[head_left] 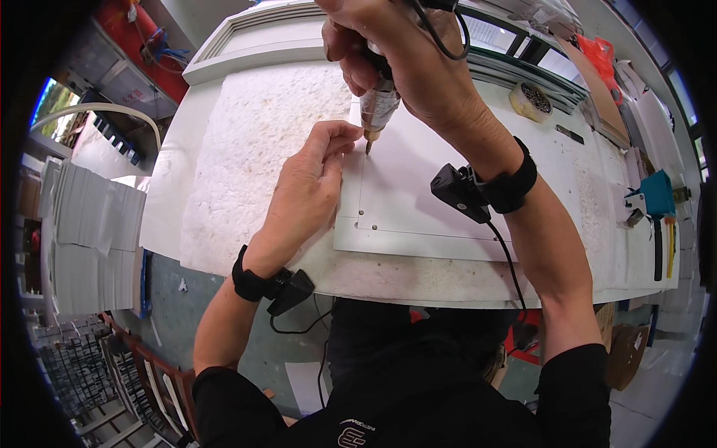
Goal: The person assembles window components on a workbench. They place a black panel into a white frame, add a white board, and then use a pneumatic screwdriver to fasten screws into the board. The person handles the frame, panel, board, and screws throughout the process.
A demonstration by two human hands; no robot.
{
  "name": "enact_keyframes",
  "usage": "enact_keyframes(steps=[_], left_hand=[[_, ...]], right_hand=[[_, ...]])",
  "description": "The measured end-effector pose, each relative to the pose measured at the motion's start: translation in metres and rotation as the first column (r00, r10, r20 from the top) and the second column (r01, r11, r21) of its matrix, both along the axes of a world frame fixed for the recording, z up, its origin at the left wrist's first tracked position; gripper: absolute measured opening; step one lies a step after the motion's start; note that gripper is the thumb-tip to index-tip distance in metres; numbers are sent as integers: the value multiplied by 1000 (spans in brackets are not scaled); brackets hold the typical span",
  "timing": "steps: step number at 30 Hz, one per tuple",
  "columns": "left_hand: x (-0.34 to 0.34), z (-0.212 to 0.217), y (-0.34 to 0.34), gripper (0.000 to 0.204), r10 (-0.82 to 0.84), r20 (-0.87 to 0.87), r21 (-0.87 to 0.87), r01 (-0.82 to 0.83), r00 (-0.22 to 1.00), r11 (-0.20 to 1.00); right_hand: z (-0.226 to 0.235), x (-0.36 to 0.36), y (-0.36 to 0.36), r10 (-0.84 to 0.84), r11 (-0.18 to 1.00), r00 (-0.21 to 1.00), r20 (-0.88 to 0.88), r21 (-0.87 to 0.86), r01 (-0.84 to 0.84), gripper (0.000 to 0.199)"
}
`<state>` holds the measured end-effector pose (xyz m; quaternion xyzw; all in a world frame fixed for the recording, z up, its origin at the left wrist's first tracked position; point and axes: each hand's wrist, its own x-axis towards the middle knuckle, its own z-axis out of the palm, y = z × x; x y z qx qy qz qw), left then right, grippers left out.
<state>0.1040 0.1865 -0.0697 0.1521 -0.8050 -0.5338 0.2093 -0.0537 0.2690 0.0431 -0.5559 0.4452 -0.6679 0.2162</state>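
My right hand (414,56) is wrapped round an upright power screwdriver (379,108) with a clear front sleeve and a brass-coloured nose. Its thin tip points down at the left part of a flat white panel (441,187); whether it touches a screw is too small to tell. Close beside the nose, my left hand (302,183) lies over the panel's left edge with thumb and forefinger drawn together. Anything between those fingertips is hidden. Near the panel's front left corner sit several small screw heads (374,227), along a thin line running parallel to the edge.
Under the panel is a worn white foam sheet (246,149). A white frame (261,48) lies at the back. Toward the right are a round tub of screws (531,101), a small dark blade-like piece (570,134) and a teal-headed tool (656,193). Stacked white strips (97,231) stand left.
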Motion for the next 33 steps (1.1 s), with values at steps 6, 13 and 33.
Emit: enact_keyframes(steps=[6,13,33], left_hand=[[1,-2,-3,35,25,-20,-6,-26,999,1000],[2,-4,-2,29,41,-26,-99,-43,999,994],[-133,36,98,16,-396,120,-621,380,910,686]], right_hand=[[-6,3,-4,68,997,997,32,41,-69,31],[-9,2,1,183,979,977,106,70,-191,27],[30,-79,188,-504,840,861,74,-191,508,38]])
